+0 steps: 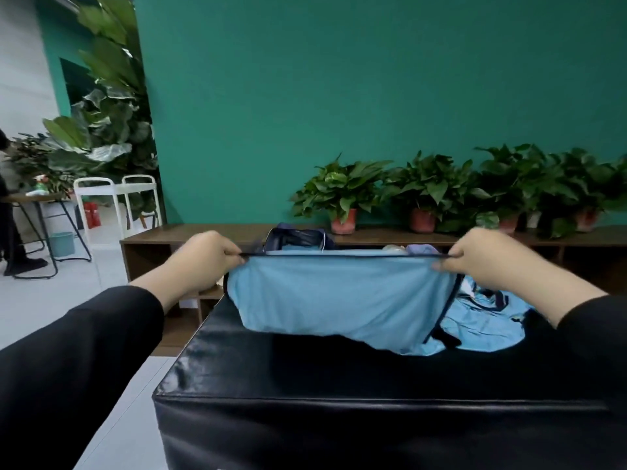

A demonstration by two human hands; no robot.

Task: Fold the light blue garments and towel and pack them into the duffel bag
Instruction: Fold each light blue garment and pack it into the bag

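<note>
Your left hand and right hand each pinch one end of the dark-trimmed top edge of a light blue garment, stretching it taut between them above the black padded desk. Its lower edge hangs down to touch the desk top. More light blue clothes lie crumpled on the desk just right of it. Behind the held garment, the dark duffel bag stands partly hidden, in front of a wooden bench with potted plants.
</note>
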